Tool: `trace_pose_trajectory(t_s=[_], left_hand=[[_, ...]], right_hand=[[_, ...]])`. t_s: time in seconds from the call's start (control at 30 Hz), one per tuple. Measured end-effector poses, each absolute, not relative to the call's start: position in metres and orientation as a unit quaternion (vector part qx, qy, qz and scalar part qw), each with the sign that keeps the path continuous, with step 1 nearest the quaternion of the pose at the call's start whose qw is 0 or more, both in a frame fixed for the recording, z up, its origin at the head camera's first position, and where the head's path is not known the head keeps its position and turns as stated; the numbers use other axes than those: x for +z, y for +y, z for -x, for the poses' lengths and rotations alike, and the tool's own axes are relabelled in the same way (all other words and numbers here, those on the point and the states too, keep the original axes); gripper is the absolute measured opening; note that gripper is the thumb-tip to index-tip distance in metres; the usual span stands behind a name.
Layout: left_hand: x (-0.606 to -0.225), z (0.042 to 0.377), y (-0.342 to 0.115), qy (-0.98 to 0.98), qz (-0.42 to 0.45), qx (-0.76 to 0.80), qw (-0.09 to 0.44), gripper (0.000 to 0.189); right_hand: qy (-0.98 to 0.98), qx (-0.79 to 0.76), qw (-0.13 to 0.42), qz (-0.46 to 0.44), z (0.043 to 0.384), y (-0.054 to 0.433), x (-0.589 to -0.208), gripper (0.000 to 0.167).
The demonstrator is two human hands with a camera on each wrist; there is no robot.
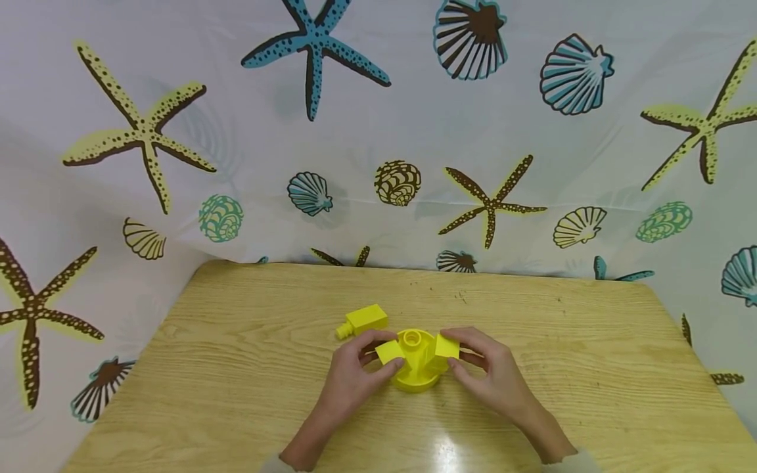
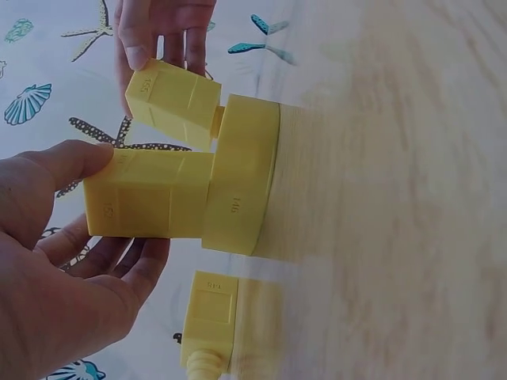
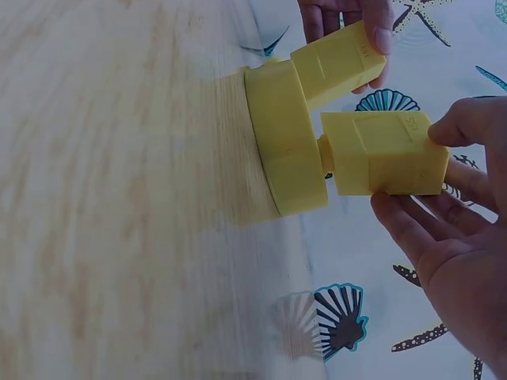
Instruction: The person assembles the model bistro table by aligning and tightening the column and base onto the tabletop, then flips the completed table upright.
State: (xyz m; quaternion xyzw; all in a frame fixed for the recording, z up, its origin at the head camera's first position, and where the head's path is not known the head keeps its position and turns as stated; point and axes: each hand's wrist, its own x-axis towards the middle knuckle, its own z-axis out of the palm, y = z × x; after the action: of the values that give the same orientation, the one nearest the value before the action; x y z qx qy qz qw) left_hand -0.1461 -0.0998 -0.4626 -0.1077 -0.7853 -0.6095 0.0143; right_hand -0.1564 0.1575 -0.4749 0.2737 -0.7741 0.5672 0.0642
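**Both hands gripping yellow blocks at a round yellow base (image 1: 416, 368)**

So here's what we've got: the base is flat down on the wood-grain surface (image 1: 266, 407), pretty much between our two hands. Our left hand (image 1: 355, 371) has its thumb and fingers pinched around the left block (image 1: 390, 353), right at the base's left side. Our right hand (image 1: 493, 374) does the same with the right block (image 1: 447, 347) over on the right side, so neither set of fingers is free.

From the right wrist view we can see a narrow neck between the right block and the base. The left block's lower end lines up with the base's edge in the left wrist view, but we honestly can't tell if either one is fully seated. Each wrist camera shows the far block leaning outward.

At the back of the base there's a raised ring (image 1: 412, 338). A third block (image 1: 368, 318) lies on its side just behind our left hand, stepped neck pointing left. Behind everything hangs a white cloth (image 1: 266, 144) with starfish and shells printed on it. Oh, and we spot pale cuffs (image 1: 570, 462) at both wrists.
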Motion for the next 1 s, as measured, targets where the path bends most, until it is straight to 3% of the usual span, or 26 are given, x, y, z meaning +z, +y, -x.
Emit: trace_pose_trajectory(t_s=[0.3, 0.57, 1.0], left_hand=[[-0.466, 0.146, -0.100, -0.793, 0.107, -0.600, 0.015, 0.033], [-0.467, 0.146, -0.100, -0.787, 0.105, -0.608, 0.015, 0.033], [-0.467, 0.148, -0.100, -0.787, 0.107, -0.607, 0.017, 0.035]], right_hand=[[-0.775, 0.565, 0.045, -0.278, 0.155, 0.158, -0.472, 0.044], [-0.775, 0.566, -0.009, -0.282, 0.158, 0.167, -0.469, 0.043], [-0.774, 0.577, -0.005, -0.261, 0.159, 0.166, -0.468, 0.033]])
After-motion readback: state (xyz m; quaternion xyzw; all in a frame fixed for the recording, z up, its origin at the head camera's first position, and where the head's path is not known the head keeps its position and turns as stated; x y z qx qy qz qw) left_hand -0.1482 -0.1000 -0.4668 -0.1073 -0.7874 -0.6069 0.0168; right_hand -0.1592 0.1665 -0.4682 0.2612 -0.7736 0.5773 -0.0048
